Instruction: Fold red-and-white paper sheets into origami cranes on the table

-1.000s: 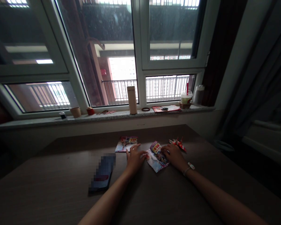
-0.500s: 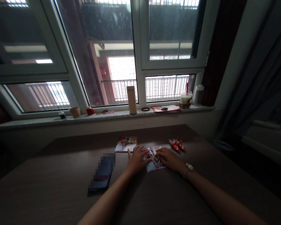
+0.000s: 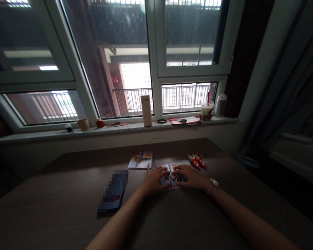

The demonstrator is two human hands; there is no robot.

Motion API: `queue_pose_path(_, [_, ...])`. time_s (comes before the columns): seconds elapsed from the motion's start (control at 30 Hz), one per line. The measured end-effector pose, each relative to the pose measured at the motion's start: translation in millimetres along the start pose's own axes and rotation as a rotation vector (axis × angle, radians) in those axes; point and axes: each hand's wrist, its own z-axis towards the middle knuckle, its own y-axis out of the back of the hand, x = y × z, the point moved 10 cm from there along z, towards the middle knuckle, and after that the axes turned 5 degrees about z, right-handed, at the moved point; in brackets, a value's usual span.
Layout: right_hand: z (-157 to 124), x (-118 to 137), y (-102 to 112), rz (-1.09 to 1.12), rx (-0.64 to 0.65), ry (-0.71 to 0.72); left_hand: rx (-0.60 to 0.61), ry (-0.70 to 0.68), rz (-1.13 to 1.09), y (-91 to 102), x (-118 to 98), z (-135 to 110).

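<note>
A colourful printed paper [image 3: 170, 176] lies folded on the dark wooden table [image 3: 67, 205] in front of me. My left hand [image 3: 153, 180] presses on its left side with fingers spread flat. My right hand [image 3: 189, 176], a bracelet on its wrist, presses on its right side, fingers laid over the paper. The two hands almost meet over a crease in the middle. Most of the paper is hidden under them.
A second printed sheet [image 3: 140, 160] lies just beyond my left hand. Small red folded paper figures [image 3: 197, 161] sit to the right. A dark phone [image 3: 114, 191] lies to the left. The windowsill holds a tall flask [image 3: 146, 110], cups [image 3: 83, 124] and a drink [image 3: 207, 108].
The paper was lying open and slanted a second ago. It has been folded smaller, and both hands have closed in on it from either side.
</note>
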Motion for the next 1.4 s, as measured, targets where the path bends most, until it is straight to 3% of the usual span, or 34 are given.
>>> queue_pose_path(0.47, [-2,-5,-3,0.027,0.096,-0.026,0.044,-0.095,0.033,-4.1,-6,1])
queue_pose_path(1.07, [-2,4,5,0.082,0.0,0.088,-0.02,-0.052,-0.04,1.8,-4,0])
queue_pose_path(1.27, [-1,-2,11,0.12,-0.096,0.137,-0.063,0.012,-0.073,8.0,-1,1])
queue_pose_path(1.4, [2,-9,13,0.134,-0.124,0.093,-0.123,0.106,-0.097,14.1,8,2])
